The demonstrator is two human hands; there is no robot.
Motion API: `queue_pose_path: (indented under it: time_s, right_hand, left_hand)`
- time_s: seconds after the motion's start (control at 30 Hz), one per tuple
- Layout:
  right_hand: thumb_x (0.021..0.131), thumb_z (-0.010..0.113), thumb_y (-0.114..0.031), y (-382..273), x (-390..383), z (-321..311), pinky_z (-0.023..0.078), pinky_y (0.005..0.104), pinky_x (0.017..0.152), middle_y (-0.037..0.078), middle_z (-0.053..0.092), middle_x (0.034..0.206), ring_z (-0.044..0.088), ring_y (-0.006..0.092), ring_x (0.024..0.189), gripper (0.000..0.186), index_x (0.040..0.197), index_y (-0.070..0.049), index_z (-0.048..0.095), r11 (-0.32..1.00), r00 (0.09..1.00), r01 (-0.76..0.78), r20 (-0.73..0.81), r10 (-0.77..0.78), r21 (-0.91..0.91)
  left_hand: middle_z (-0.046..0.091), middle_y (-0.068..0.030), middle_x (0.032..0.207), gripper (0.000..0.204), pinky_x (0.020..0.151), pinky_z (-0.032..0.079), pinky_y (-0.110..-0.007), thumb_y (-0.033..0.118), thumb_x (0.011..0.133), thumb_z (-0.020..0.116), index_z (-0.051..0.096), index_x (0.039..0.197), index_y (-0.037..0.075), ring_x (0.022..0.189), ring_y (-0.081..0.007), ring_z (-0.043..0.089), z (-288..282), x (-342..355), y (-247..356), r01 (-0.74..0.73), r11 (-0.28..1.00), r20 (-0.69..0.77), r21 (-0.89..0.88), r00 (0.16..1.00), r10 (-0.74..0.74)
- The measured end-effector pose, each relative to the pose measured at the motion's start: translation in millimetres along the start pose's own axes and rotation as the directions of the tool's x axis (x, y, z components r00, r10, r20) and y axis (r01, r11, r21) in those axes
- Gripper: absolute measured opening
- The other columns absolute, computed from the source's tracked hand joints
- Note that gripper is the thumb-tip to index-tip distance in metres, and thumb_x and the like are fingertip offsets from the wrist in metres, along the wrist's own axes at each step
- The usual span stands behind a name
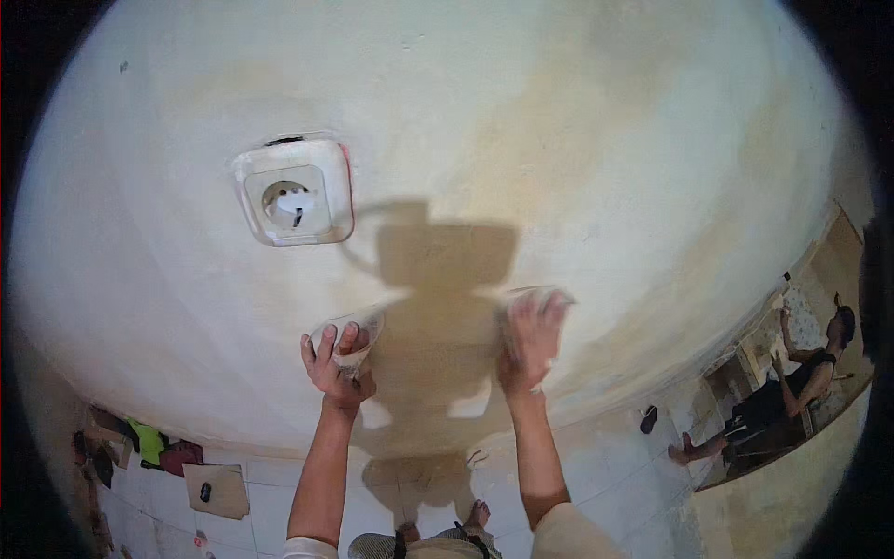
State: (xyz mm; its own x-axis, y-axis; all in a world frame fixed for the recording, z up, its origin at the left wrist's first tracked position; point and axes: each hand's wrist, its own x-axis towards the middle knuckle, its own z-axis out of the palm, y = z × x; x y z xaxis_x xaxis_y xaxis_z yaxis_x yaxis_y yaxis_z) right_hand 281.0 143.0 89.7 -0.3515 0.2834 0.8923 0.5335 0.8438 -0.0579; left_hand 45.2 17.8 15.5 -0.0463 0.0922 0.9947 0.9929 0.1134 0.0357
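Observation:
My left hand [337, 363] is on the pale, stained wall [605, 168], fingers curled over a whitish crumpled sheet [372, 324]. My right hand [529, 340], slightly blurred, holds a similar pale sheet [564, 301] against the wall, level with the left one. Above and left of my hands is a square white socket [328, 224] with a dark crack along its top edge. My shadow falls on the wall between both hands.
Below is a tiled floor [615, 512] with my bare feet. A flat board [217, 503] with a small dark item and green and maroon bags [177, 458] lie lower left. At the right, another person [801, 382] is by an opening, near a dark sandal [647, 419].

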Motion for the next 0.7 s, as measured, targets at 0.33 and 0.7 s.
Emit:
queue_pose_path:
  time_s: [0.33,0.7]
  right_hand:
    - [0.066,0.069,-0.013,-12.2,-31.6,27.4,0.013,0.0635,0.108,0.018,0.044,0.139,0.021,0.0471,0.136,0.064,0.127,-0.002,0.053,0.931,0.894,0.347,0.262,-0.364,0.110]
    - [0.079,0.063,-0.027,-8.4,-22.0,29.0,0.011,0.0624,0.109,0.017,0.039,0.143,0.031,0.0458,0.132,0.060,0.132,-0.002,0.047,0.996,0.985,0.078,-0.157,-0.070,0.047]
  left_hand:
    - [0.063,0.0000,0.119,0.033,0.108,0.024,-0.050,0.028,0.091,0.041,0.062,0.113,0.017,0.127,-0.0221,0.045,2.0,1.2,2.3,0.014,0.999,-0.024,-0.052,1.000,-0.015]
    - [0.064,0.0014,0.117,0.034,0.108,0.023,-0.051,0.031,0.091,0.039,0.069,0.103,0.018,0.127,-0.0212,0.045,2.3,2.5,4.3,0.032,0.999,0.027,0.001,0.999,-0.032]
